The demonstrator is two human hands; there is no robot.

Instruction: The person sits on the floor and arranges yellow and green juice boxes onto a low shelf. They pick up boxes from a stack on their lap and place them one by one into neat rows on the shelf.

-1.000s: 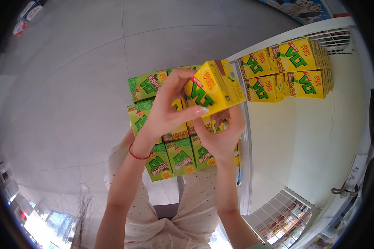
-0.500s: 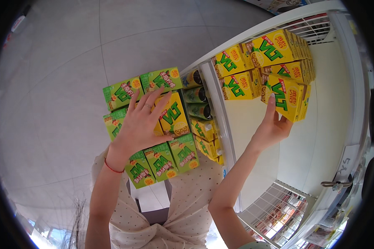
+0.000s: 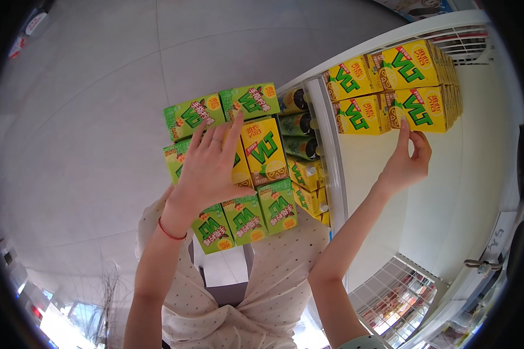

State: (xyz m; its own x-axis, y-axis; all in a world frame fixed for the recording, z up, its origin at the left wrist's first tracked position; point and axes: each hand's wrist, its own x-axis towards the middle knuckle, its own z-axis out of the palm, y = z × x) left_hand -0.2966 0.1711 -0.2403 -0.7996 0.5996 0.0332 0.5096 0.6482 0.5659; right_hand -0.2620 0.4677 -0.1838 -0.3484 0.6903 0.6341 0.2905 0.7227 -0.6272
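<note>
Touching the lower edge of a yellow carton (image 3: 419, 109) at the upper right of the frame, the right hand (image 3: 406, 164) is pressing one fingertip to its front while other fingers are curling below; whether they are gripping, I cannot tell. At centre left, the left hand (image 3: 205, 168) is spreading open, holding nothing, over the green cartons (image 3: 278, 206) and beside a yellow box (image 3: 265, 150). Compared with half a second ago, the carton is no longer tilting in front of its neighbours but sitting in line with them, so it is seemingly joining their rows on the white shelf (image 3: 434, 174). Farther out, dark-ended bottles (image 3: 300, 148) are lying near centre, and a wire rack (image 3: 397, 299) is showing at lower right.
</note>
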